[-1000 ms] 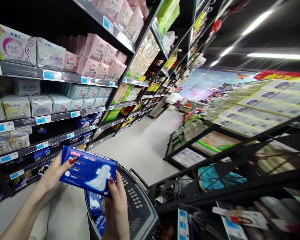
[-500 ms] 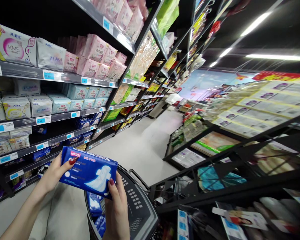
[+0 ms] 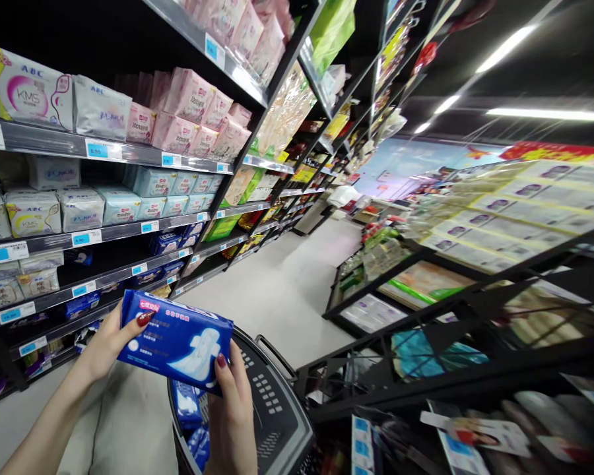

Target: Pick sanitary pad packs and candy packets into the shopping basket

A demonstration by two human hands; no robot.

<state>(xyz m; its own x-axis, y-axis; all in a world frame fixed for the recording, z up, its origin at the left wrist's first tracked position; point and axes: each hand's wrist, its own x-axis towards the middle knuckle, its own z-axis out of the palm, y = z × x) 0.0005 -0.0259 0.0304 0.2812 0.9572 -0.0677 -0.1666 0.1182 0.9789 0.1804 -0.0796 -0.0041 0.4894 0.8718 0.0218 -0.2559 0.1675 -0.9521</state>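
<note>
Between my two hands I hold a dark blue pack of sanitary pads [image 3: 178,340], tilted down to the right, its printed front facing me. My left hand [image 3: 109,340] grips its left end, thumb on the front face. At the right end my right hand [image 3: 232,402] closes around it, thumb pressed on the lower corner; the fingers behind the pack are mostly hidden. Below the pack sits a black shopping basket [image 3: 267,389] with several blue packs [image 3: 187,404] inside, partly covered by my right hand.
Shelves [image 3: 44,137] on the left hold white, pink, light blue and dark blue packs above price labels [image 3: 103,150]. A pale floor aisle [image 3: 282,284] runs ahead. On the right stand a black rack [image 3: 400,356] and stacked yellow-white packages [image 3: 515,211].
</note>
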